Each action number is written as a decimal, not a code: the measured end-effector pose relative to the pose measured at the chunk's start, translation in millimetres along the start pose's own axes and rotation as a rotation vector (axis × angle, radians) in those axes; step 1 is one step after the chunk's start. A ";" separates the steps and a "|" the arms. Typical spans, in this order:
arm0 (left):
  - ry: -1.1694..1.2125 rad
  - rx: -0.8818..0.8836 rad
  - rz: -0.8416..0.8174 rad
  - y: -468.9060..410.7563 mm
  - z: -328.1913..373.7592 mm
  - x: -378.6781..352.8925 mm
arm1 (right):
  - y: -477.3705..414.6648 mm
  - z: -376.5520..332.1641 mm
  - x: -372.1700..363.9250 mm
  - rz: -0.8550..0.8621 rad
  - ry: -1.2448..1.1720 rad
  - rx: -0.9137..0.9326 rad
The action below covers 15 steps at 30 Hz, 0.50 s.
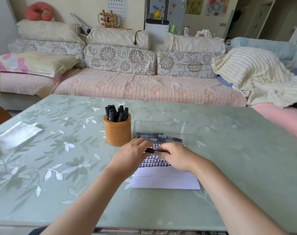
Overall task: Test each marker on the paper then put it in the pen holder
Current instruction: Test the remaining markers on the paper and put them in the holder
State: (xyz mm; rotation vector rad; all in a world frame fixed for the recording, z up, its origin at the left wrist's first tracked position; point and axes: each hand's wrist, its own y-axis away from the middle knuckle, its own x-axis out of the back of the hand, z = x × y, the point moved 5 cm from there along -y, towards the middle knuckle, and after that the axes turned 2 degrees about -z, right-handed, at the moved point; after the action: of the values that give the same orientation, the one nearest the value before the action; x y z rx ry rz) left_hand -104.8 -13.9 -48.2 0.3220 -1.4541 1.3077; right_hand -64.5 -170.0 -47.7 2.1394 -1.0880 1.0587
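Both hands meet over the white paper, whose upper half is covered in dark marker strokes. My left hand and my right hand each grip one end of a black marker held level just above the sheet. I cannot tell whether its cap is on. An orange round pen holder stands left of the hands with several black markers upright in it. Behind the paper, a clear plastic box has more black markers lying flat on its bottom.
The green floral table has a crumpled silver wrapper at its left edge. A long sofa with cushions and a cream blanket runs behind the table.
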 end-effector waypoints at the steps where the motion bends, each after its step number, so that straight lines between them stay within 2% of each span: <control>1: -0.005 -0.006 -0.005 -0.5 1.2 -0.3 | 1.5 2.1 1.2 0.000 0.013 0.002; 7: 0.005 0.001 -0.079 -5.7 0.0 -12.8 | 5.8 12.1 5.8 0.047 0.119 0.069; 13: 0.236 0.212 -0.285 -13.7 -4.0 -28.2 | 6.9 15.6 14.1 0.299 0.372 0.342; 15: 0.275 0.220 -0.288 -14.3 -6.2 -30.1 | 9.3 16.2 16.5 0.354 0.434 0.390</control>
State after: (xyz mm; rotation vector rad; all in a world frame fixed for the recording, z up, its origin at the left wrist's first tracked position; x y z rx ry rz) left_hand -79.6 -27.0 -66.7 0.4588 -0.9952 1.2228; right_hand -59.4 -193.8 -42.5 1.8804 -1.1334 1.9316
